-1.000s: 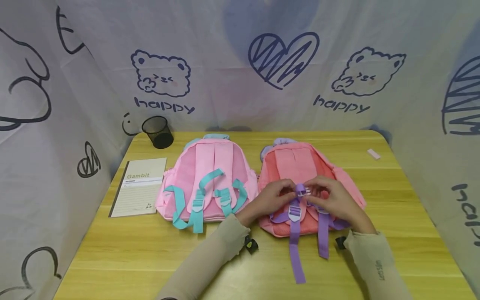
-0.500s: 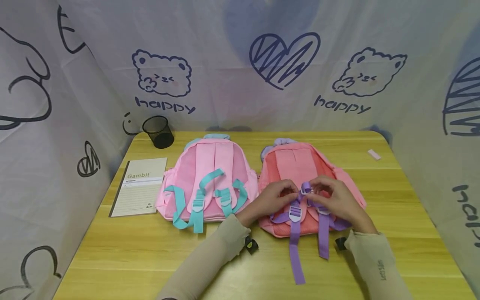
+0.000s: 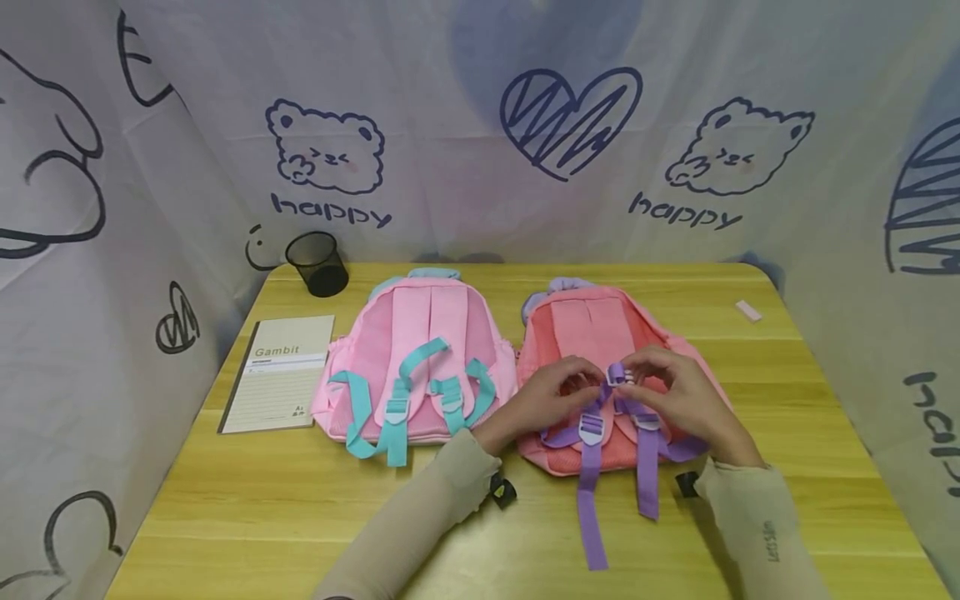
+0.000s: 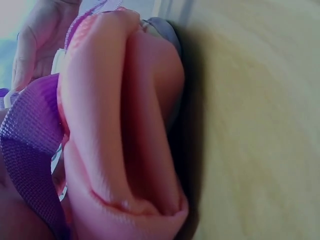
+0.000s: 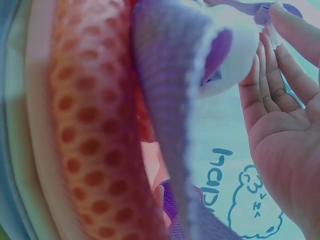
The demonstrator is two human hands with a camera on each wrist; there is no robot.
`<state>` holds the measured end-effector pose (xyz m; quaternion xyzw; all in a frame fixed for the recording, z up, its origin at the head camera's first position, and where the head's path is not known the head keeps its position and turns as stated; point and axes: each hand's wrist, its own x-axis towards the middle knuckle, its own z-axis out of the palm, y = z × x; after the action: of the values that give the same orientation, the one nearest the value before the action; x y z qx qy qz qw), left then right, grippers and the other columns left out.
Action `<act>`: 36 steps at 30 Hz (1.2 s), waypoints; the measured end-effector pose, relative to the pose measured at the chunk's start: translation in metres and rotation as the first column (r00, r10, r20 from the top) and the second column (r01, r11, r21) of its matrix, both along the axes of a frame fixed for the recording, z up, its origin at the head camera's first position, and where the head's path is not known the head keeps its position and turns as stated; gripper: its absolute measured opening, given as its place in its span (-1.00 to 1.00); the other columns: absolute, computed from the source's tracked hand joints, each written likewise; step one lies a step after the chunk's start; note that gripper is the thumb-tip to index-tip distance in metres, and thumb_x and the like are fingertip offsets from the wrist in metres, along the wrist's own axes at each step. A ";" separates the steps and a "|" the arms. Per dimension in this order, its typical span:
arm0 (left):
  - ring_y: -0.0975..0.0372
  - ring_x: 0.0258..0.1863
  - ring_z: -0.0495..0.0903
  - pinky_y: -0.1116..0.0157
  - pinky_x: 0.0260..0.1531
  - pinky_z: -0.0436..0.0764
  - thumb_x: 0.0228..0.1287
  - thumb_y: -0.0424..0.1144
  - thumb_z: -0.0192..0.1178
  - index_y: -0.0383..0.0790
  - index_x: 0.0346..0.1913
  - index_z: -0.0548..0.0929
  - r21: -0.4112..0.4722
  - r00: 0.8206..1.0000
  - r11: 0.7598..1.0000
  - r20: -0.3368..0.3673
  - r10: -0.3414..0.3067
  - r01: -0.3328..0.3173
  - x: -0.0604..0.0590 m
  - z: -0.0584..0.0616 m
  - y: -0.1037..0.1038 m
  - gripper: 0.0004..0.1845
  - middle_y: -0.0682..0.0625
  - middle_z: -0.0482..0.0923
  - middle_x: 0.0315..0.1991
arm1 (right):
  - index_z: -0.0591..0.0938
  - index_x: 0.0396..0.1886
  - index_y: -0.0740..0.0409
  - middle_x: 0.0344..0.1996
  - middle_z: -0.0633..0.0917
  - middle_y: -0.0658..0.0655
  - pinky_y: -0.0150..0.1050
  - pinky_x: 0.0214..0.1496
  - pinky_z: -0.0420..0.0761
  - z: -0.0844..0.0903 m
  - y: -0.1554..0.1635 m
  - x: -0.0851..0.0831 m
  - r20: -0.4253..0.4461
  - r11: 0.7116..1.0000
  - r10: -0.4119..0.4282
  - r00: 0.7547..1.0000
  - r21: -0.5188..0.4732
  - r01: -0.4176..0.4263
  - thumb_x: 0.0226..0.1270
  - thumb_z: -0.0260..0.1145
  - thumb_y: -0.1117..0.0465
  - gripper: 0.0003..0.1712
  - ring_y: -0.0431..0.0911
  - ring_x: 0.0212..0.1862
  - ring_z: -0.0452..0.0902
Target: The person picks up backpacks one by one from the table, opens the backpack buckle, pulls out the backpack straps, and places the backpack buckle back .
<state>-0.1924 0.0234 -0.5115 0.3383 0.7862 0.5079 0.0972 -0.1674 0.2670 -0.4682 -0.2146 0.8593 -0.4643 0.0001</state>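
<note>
A coral backpack [image 3: 585, 310] lies with its back panel up and its purple webbing straps [image 3: 590, 467] spread towards the table's front. Over it, my left hand [image 3: 543, 396] pinches a purple strap [image 3: 603, 392] between thumb and forefinger. From the other side, my right hand [image 3: 678, 396] holds a small white buckle [image 3: 618, 377] by its pronged end, and a short loop of purple webbing stands up from it. In the right wrist view, the thumb and fingers of the right hand [image 5: 282, 110] meet at a white plastic piece. White strap adjusters [image 3: 591, 427] lie below the hands.
Left of the coral backpack lies a pink backpack [image 3: 430, 312] with turquoise straps [image 3: 393, 437]. A notebook [image 3: 279, 375] and a black mesh cup [image 3: 318, 267] stand further left. A small pale pink block [image 3: 747, 310] lies at the back right. Printed cloth [image 3: 450, 167] surrounds the table.
Both hands have shifted slightly to the right with the buckle. The looped purple strap has tilted right and sits a little further from the left fingertips. The backpacks stay in place.
</note>
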 end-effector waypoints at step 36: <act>0.38 -0.17 0.59 0.43 -0.06 0.58 0.59 -0.24 0.13 -0.16 -0.09 0.63 0.050 1.000 0.999 0.027 -0.014 0.012 0.001 0.006 0.003 -0.90 -0.02 0.69 -0.18 | 0.75 -0.04 -0.01 -0.26 0.70 -0.04 -0.45 -0.01 0.54 0.021 0.000 0.002 -0.044 0.998 -0.006 0.999 0.063 0.009 0.32 0.52 0.24 -0.76 -0.20 -0.22 0.56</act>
<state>-0.1915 0.0261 -0.5058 0.3388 0.7698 0.5311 0.1027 -0.1652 0.2674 -0.4469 -0.2214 0.8741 -0.4321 -0.0136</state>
